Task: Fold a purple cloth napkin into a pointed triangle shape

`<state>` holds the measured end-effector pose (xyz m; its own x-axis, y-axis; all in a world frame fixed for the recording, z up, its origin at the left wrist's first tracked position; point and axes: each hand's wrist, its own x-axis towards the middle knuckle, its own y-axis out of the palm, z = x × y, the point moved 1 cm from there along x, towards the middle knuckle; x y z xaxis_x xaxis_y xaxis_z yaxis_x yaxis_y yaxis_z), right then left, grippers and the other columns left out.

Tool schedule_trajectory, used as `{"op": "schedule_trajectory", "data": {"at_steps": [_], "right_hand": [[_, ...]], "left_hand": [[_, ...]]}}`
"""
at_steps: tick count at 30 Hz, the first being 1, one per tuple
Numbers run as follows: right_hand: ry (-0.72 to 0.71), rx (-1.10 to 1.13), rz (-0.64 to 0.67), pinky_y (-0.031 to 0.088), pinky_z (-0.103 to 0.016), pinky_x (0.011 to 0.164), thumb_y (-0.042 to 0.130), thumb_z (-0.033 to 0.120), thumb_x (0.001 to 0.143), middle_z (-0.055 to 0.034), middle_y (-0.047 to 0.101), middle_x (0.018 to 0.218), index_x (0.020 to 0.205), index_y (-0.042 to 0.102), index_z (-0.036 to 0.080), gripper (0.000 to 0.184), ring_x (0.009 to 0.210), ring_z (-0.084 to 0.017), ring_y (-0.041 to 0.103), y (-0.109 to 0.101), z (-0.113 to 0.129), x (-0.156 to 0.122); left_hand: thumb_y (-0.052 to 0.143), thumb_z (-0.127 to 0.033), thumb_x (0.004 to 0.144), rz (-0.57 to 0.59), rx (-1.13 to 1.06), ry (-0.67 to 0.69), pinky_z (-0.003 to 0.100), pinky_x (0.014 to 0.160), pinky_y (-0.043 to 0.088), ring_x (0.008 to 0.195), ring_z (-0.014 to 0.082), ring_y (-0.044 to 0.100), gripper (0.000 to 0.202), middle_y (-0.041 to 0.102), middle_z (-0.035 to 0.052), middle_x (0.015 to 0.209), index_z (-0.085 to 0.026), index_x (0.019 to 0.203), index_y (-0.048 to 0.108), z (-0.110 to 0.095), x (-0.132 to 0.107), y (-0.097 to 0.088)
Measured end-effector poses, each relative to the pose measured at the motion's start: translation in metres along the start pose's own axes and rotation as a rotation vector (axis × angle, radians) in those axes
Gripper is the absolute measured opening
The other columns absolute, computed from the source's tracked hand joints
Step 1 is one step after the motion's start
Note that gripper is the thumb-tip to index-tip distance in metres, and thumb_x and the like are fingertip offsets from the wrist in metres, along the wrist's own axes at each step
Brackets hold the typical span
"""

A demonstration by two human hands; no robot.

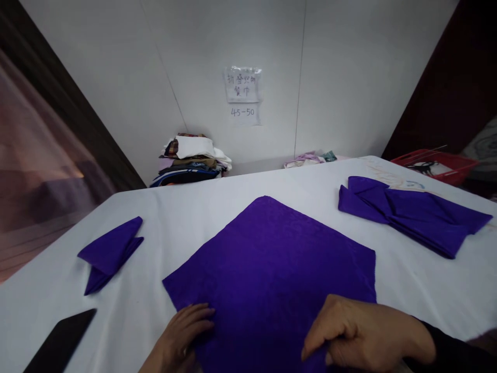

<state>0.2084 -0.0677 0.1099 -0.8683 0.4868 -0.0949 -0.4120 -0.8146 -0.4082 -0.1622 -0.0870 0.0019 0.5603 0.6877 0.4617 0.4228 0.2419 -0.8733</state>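
Observation:
A purple cloth napkin [272,259] lies spread flat on the white table [194,217], one corner pointing away from me. My left hand [184,331] rests on the napkin's near left edge, fingers laid flat and slightly curled on the cloth. My right hand [361,331] is at the near right edge, fingers bent and pinching the cloth. A folded purple napkin [111,254] lies to the left. A heap of purple napkins [411,212] lies to the right.
A black flat object [62,342] lies at the near left. A stack of folded clothes [190,160] stands by the wall, under a paper label [243,93]. More cloth [310,158] lies at the far edge, and a red basket [438,166] at far right.

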Motion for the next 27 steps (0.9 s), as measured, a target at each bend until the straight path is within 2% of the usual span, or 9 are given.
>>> {"op": "schedule_trajectory", "data": {"at_steps": [7, 9, 12, 14, 18, 20, 23, 27], "right_hand": [[0.022, 0.04, -0.006, 0.039, -0.018, 0.055, 0.048, 0.016, 0.084, -0.0015, 0.068, 0.077, 0.105, 0.067, 0.017, 0.028, 0.059, -0.008, 0.054, -0.013, 0.003, 0.005], [0.009, 0.038, -0.074, 0.042, -0.021, 0.062, 0.049, 0.02, 0.085, -0.0023, 0.068, 0.082, 0.105, 0.067, 0.019, 0.027, 0.067, -0.01, 0.058, -0.027, 0.001, 0.011], [0.043, 0.059, -0.237, 0.044, -0.023, 0.066, 0.054, 0.028, 0.082, -0.0024, 0.068, 0.087, 0.102, 0.067, 0.021, 0.025, 0.073, -0.012, 0.059, -0.062, -0.011, 0.03], [0.116, 0.11, -0.317, 0.045, -0.023, 0.063, 0.058, 0.033, 0.079, -0.0013, 0.067, 0.083, 0.1, 0.066, 0.02, 0.026, 0.068, -0.011, 0.058, -0.092, -0.024, 0.05], [0.193, 0.25, -0.402, 0.048, -0.027, 0.063, 0.061, 0.035, 0.075, -0.0027, 0.067, 0.079, 0.098, 0.064, 0.016, 0.03, 0.063, -0.013, 0.06, -0.155, -0.057, 0.101], [0.266, 0.173, -0.511, 0.048, -0.026, 0.061, 0.06, 0.03, 0.074, -0.0036, 0.066, 0.076, 0.089, 0.064, 0.015, 0.022, 0.061, -0.013, 0.059, -0.18, -0.078, 0.127], [0.37, 0.017, -0.653, 0.045, -0.023, 0.055, 0.056, 0.021, 0.073, -0.0035, 0.064, 0.067, 0.08, 0.064, 0.013, 0.013, 0.056, -0.012, 0.057, -0.201, -0.109, 0.16], [0.435, -0.114, -0.724, 0.04, -0.022, 0.052, 0.053, 0.016, 0.071, -0.0024, 0.062, 0.061, 0.073, 0.064, 0.013, 0.011, 0.054, -0.012, 0.054, -0.208, -0.146, 0.191]], "left_hand": [[0.045, -0.034, 0.085, -0.029, -0.006, -0.041, 0.034, 0.084, 0.052, 0.106, 0.0197, 0.059, 0.031, 0.067, 0.0034, 0.109, -0.028, 0.112, 0.057, 0.012, -0.004, 0.011], [0.043, -0.033, 0.086, -0.048, -0.014, -0.084, 0.034, 0.085, 0.052, 0.105, 0.0197, 0.06, 0.03, 0.067, 0.0038, 0.108, -0.028, 0.11, 0.059, 0.013, -0.001, 0.009], [0.042, -0.035, 0.086, -0.076, -0.064, -0.138, 0.033, 0.083, 0.052, 0.096, 0.0191, 0.064, 0.029, 0.07, 0.0033, 0.101, -0.028, 0.105, 0.062, 0.014, 0.009, 0.003], [0.047, -0.036, 0.084, -0.039, -0.094, -0.256, 0.03, 0.08, 0.054, 0.091, 0.0182, 0.065, 0.027, 0.071, 0.0015, 0.098, -0.029, 0.104, 0.063, 0.016, 0.019, -0.002], [0.053, -0.037, 0.08, 0.043, -0.132, -0.591, 0.029, 0.075, 0.054, 0.087, 0.019, 0.066, 0.029, 0.07, 0.0003, 0.099, -0.027, 0.106, 0.062, 0.028, 0.043, -0.006], [0.053, -0.039, 0.08, 0.019, -0.128, -0.686, 0.031, 0.073, 0.055, 0.085, 0.0202, 0.066, 0.035, 0.07, 0.0013, 0.101, -0.026, 0.111, 0.06, 0.039, 0.057, -0.006], [0.051, -0.042, 0.08, -0.023, -0.094, -0.792, 0.032, 0.072, 0.054, 0.08, 0.02, 0.066, 0.041, 0.07, 0.0023, 0.101, -0.023, 0.116, 0.057, 0.057, 0.072, -0.002], [0.045, -0.044, 0.083, -0.082, -0.044, -0.862, 0.033, 0.075, 0.053, 0.083, 0.0207, 0.066, 0.041, 0.07, 0.0031, 0.097, -0.022, 0.114, 0.058, 0.075, 0.075, 0.006]]}}
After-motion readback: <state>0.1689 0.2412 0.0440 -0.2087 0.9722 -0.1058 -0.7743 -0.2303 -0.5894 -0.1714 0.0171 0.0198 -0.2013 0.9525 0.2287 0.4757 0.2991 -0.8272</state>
